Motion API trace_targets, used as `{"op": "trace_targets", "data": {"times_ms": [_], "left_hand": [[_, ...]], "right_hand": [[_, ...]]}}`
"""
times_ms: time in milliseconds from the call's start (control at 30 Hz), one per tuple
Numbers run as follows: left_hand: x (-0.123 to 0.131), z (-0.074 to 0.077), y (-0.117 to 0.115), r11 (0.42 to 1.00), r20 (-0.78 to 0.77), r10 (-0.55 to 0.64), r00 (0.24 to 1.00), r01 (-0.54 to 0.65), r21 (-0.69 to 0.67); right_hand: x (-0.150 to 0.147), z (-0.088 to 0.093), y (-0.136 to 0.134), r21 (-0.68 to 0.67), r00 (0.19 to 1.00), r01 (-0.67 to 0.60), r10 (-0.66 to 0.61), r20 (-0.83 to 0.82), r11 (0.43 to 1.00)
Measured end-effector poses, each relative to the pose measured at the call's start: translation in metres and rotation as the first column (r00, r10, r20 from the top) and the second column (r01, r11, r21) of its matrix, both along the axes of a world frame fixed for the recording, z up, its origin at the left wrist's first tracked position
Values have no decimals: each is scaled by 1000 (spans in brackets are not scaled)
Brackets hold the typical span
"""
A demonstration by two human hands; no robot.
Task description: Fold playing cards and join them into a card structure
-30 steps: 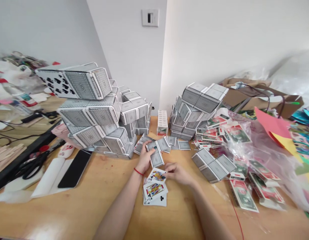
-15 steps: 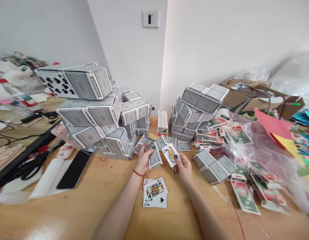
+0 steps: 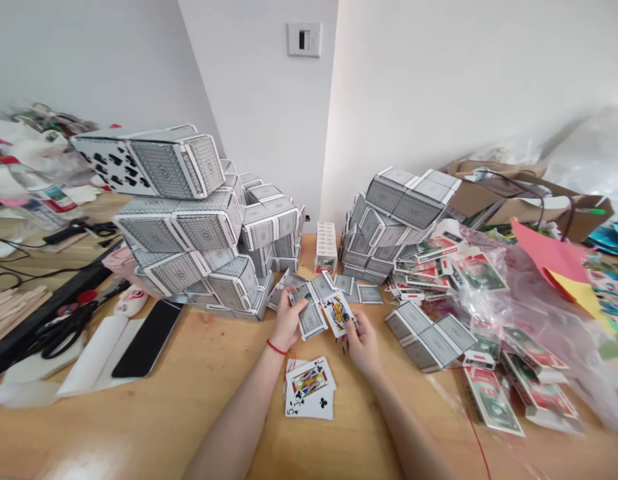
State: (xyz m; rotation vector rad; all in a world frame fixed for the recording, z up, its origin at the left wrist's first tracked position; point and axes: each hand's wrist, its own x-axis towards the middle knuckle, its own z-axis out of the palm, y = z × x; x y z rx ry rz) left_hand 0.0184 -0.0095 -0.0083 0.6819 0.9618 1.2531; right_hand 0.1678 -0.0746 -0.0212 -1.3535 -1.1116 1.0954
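Playing cards [image 3: 309, 390] lay face up in a small, uneven pile on the wooden table [image 3: 139, 433], between the person's forearms; a jack of clubs [image 3: 309, 381] rested across a five of clubs [image 3: 316, 412]. Just beyond the pile, the left hand [image 3: 289, 325], a red string [image 3: 277, 347] around its wrist, had thumb and fingers clamped on a grey-backed card piece [image 3: 313, 323]. Next to that piece, the right hand [image 3: 363, 343] pinched a queen of clubs [image 3: 337, 315] between thumb and fingers, its face up; whether card and piece touched could not be told.

At the left, well apart from the hands, a black phone [image 3: 147, 340] lay partly over white paper [image 3: 91, 350]. At the right, a grey card block [image 3: 431, 337] sat on the table, with red and green card boxes [image 3: 491, 400] past it.

Beyond the hands lay some flat card pieces [image 3: 371, 293]. Farther back, a tall stack of card blocks [image 3: 189, 227] rose at the left and a lower stack [image 3: 401, 213] at the right; between them stood a white-edged block [image 3: 327, 243]. Behind everything, a switch [image 3: 304, 40] was set in the pale wall [image 3: 259, 100].
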Motion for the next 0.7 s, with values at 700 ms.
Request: {"op": "trace_targets", "data": {"times_ms": [700], "left_hand": [[-5,6,-3,971,-328,14,945,65,229]], "right_hand": [[20,11,3,-147,960,-280,278,-34,949]]}}
